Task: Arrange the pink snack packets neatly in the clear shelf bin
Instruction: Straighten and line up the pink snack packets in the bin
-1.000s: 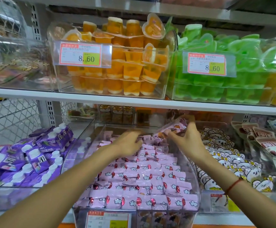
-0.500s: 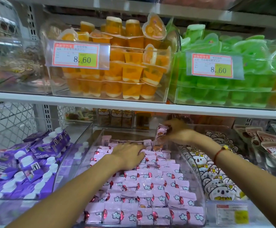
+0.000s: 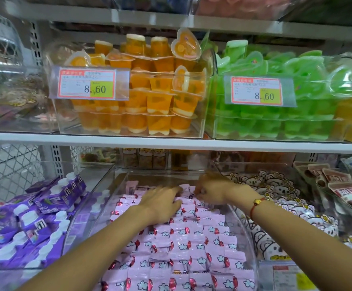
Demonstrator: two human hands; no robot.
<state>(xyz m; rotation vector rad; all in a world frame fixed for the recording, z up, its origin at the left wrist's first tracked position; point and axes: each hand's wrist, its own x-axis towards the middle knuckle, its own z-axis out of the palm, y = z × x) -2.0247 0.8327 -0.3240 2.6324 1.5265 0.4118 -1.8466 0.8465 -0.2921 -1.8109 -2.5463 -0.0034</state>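
Observation:
Pink snack packets (image 3: 192, 246) with cloud and red prints lie in overlapping rows inside the clear shelf bin (image 3: 246, 225) on the lower shelf. My left hand (image 3: 162, 203) rests flat, fingers straight, on the rows near the back of the pile. Just right of it, my right hand (image 3: 213, 190) is blurred; its curled fingers pinch a pink packet (image 3: 186, 188) down at the back row. The back of the bin behind both hands shows bare floor.
A bin of purple pouches with white caps (image 3: 34, 213) stands to the left, and one of white cartoon-face packets (image 3: 275, 198) to the right. The shelf board (image 3: 171, 143) above carries bins of orange jelly cups (image 3: 139, 106) and green jelly cups (image 3: 275, 114).
My right hand has come down from holding a packet raised at the back to the pile's back row. My left hand slid slightly back and stays flat on the packets.

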